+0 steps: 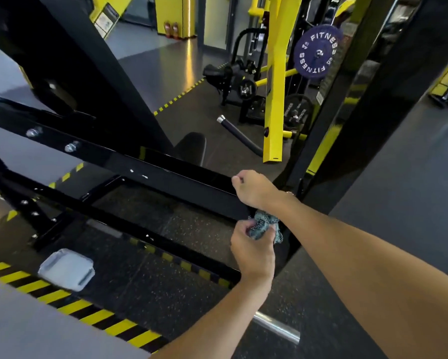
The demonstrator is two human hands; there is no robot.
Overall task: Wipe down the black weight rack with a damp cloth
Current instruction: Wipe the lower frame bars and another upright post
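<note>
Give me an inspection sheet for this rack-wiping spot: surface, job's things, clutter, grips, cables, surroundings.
Surface: dark speckled rubber floor with yellow-and-black hazard stripes.
Job's things: glossy black steel rack crossbeam, bolts showing at its left; bunched blue-grey patterned cloth at the beam's right end.
Clutter: pale grey square tray-like object on the floor; chrome bar lying near the bottom edge.
Grips: left grip holds the cloth; right grip is curled at the beam's top edge, and whether it holds the beam is unclear.
Cables: nothing seen.
Surroundings: yellow machine upright, purple FITNESS weight plate, red fire extinguishers far back.
</note>
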